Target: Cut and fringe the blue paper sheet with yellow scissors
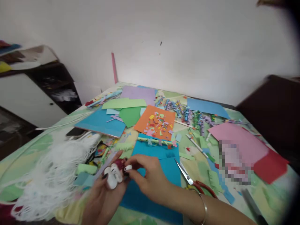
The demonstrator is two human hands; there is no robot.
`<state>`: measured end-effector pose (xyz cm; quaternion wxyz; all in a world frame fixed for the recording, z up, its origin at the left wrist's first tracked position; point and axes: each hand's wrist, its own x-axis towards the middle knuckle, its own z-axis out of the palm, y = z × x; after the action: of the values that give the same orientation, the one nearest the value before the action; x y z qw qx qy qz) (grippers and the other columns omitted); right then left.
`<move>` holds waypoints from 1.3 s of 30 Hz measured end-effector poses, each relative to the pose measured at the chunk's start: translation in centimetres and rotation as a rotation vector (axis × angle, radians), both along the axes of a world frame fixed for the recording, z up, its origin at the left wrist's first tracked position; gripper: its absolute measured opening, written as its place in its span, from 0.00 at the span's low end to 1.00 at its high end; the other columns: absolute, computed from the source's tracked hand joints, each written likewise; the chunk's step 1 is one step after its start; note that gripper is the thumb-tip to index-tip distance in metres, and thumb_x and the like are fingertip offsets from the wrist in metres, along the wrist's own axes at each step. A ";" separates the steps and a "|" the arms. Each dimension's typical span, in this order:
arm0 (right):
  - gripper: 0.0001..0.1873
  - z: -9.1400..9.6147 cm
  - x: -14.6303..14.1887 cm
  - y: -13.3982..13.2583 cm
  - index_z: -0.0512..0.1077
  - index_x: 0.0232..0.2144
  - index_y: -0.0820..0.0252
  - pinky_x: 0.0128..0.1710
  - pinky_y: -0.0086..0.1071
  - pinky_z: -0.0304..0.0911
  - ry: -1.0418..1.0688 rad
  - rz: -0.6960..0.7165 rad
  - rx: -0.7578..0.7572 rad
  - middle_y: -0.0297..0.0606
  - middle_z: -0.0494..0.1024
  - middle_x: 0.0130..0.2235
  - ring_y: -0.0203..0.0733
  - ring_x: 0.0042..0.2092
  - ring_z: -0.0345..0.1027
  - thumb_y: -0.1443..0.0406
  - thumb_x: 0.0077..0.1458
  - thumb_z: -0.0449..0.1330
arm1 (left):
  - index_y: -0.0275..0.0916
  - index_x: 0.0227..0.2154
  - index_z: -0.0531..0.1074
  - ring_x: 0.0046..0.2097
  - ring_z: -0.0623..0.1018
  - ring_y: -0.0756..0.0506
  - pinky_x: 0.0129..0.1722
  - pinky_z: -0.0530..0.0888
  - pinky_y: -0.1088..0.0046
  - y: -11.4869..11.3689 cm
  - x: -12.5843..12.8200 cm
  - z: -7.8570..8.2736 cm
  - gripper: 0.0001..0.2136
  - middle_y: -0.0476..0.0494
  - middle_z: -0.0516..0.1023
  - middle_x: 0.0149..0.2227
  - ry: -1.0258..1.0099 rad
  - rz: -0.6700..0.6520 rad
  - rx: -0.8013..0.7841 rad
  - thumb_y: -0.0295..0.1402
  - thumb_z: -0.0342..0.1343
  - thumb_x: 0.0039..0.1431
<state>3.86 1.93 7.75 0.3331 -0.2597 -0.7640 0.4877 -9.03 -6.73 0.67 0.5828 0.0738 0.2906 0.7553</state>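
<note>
My left hand (103, 197) is closed around a small white case (113, 178), which looks like an earbud case. Something dark red (120, 163) shows at its far side, partly covered by fingers. Over the case, thumb and forefinger of my right hand (150, 178) pinch a small white piece (127, 168) that looks like an earbud. Both hands are above the near part of a blue sheet (168, 187). Scissors (192, 181) with red handles lie partly spread just beyond my right forearm.
A tangle of white cord (53, 165) lies at left, near a phone (76, 132). Orange paper (142, 120) bears many scraps. Curled paper strips (185, 112), pink paper (236, 137) and red paper (272, 165) spread behind and right. A blurred blade (252, 203) sits near right.
</note>
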 end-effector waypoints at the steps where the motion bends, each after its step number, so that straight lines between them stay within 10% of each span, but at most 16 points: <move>1: 0.08 -0.2 0.4 0.4 0.75 0.34 0.63 0.37 0.31 0.66 -0.001 -0.045 0.053 0.37 0.79 0.33 0.39 0.34 0.72 0.76 0.52 0.60 | 0.44 0.52 0.73 0.47 0.76 0.43 0.48 0.75 0.65 1.3 0.3 1.0 0.20 0.42 0.78 0.46 0.011 0.013 -0.035 0.31 0.59 0.54; 7: 0.04 -0.4 1.6 1.6 0.73 0.33 0.63 0.35 0.30 0.66 0.065 -0.172 0.088 0.38 0.77 0.33 0.38 0.34 0.71 0.73 0.54 0.61 | 0.43 0.45 0.77 0.41 0.78 0.48 0.41 0.77 0.77 4.9 2.9 4.3 0.19 0.44 0.80 0.40 0.001 0.081 -0.128 0.29 0.61 0.46; 21: 0.17 -3.1 1.1 0.5 0.72 0.47 0.74 0.31 0.39 0.69 -0.282 -0.033 0.870 0.53 0.77 0.35 0.51 0.36 0.70 0.73 0.64 0.46 | 0.47 0.47 0.76 0.47 0.77 0.45 0.45 0.74 0.73 3.6 2.6 2.6 0.21 0.44 0.78 0.44 -0.050 0.014 -0.157 0.32 0.65 0.47; 27: 0.13 -1.1 0.5 0.4 0.71 0.45 0.68 0.35 0.38 0.69 -0.373 0.006 0.599 0.48 0.76 0.37 0.48 0.37 0.70 0.72 0.59 0.52 | 0.48 0.54 0.68 0.58 0.70 0.40 0.55 0.69 0.66 2.7 2.3 2.1 0.27 0.42 0.73 0.54 0.090 0.008 -0.137 0.39 0.65 0.50; 31: 0.32 0.0 0.3 1.3 0.60 0.59 0.62 0.47 0.39 0.66 -0.292 0.214 0.144 0.50 0.67 0.53 0.48 0.49 0.66 0.73 0.50 0.58 | 0.49 0.56 0.64 0.65 0.61 0.39 0.59 0.65 0.67 2.5 1.4 1.7 0.31 0.43 0.60 0.65 0.338 -0.016 -0.213 0.42 0.66 0.48; 34: 0.28 -1.2 -0.5 2.5 0.67 0.51 0.57 0.50 0.42 0.62 -0.131 0.204 -0.117 0.44 0.70 0.49 0.50 0.51 0.65 0.74 0.45 0.60 | 0.46 0.57 0.60 0.64 0.62 0.36 0.58 0.67 0.63 3.0 0.0 1.7 0.33 0.37 0.58 0.66 0.535 -0.074 -0.245 0.45 0.64 0.49; 39: 0.29 -3.7 -3.4 4.1 0.67 0.45 0.54 0.27 0.28 0.64 -0.029 0.225 -0.350 0.30 0.73 0.35 0.36 0.28 0.67 0.76 0.37 0.60 | 0.41 0.51 0.64 0.53 0.75 0.37 0.45 0.75 0.65 4.2 -2.9 3.0 0.26 0.32 0.70 0.56 0.870 -0.095 -0.214 0.39 0.64 0.50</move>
<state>0.41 6.06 4.05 0.2152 -0.2336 -0.6965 0.6434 -11.89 -2.50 3.65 0.4449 0.3370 0.5812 0.5922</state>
